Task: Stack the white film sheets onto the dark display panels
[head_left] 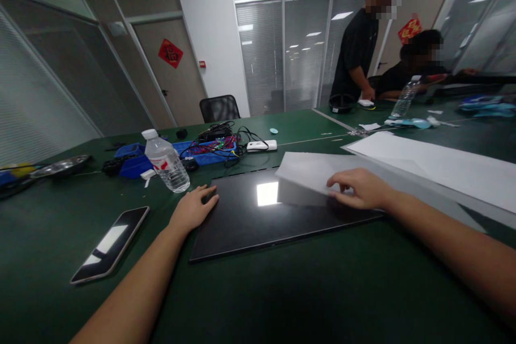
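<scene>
A flat black glossy panel [242, 220], like a screen, lies on the green table and mirrors a ceiling light. My left hand [195, 207] rests on its left edge, fingers spread. Over the panel's right part, my right hand [360, 188] pinches the near edge of a thin whitish sheet [300, 166]. The sheet's left end is raised above the panel, and its right part runs under my forearm. More white sheets [443, 166] lie to the right. Left of my left hand stands a clear water bottle [165, 164]; a smartphone [110, 244] lies nearer.
Behind the panel is a blue tray [205, 153] of tangled wires, with a white power strip [262, 145] beside it. Blue bins [133, 161] stand at the left. Across the table, one person [357, 59] stands and another [415, 67] sits, near a second bottle [406, 97].
</scene>
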{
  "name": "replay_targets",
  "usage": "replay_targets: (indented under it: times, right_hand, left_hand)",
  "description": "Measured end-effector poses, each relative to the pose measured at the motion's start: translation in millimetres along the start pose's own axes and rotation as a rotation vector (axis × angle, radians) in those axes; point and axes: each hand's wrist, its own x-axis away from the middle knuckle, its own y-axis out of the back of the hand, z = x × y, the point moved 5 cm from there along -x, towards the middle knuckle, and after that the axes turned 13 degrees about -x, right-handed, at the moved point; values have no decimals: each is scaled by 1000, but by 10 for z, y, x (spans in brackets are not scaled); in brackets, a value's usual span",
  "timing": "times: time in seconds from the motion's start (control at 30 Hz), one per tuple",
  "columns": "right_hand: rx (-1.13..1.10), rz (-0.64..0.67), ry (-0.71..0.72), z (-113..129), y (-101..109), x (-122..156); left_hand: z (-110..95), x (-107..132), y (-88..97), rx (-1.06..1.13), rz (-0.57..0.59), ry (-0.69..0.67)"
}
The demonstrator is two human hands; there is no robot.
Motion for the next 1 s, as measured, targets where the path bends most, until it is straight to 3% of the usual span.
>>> replay_targets:
  times: [0.07,0.13,0.27,0.33,0.47,0.7,0.8,0.9,1.0]
  right_hand:
    - [-61,-33,1,59,-2,-32]
    - [0,-103,-89,-41,46,-21]
    - [268,-174,-371,-492,166,126]
    - [296,-148,-418,-680,178,201]
    - [144,-65,-276,-736,104,216]
    - [-28,20,-62,-208,-102,6]
    - [-43,46,1,-104,-133,-37]
    - [39,-34,-12,-209,-25,-5]
    - [157,-105,-174,-442,116,81]
  left_hand:
    - [14,4,8,-3,-32,16]
    - [31,3,9,-10,-61,31]
    - [68,-3,15,-53,-87,112]
    - [70,-4,27,-55,-91,133]
    - [62,-12,36,-19,-90,99]
    - [131,-27,9,79,-74,61]
    - [139,-22,5,87,-57,66]
    - [137,-21,-5,86,-47,70]
    - [129,-25,-29,84,-48,45]
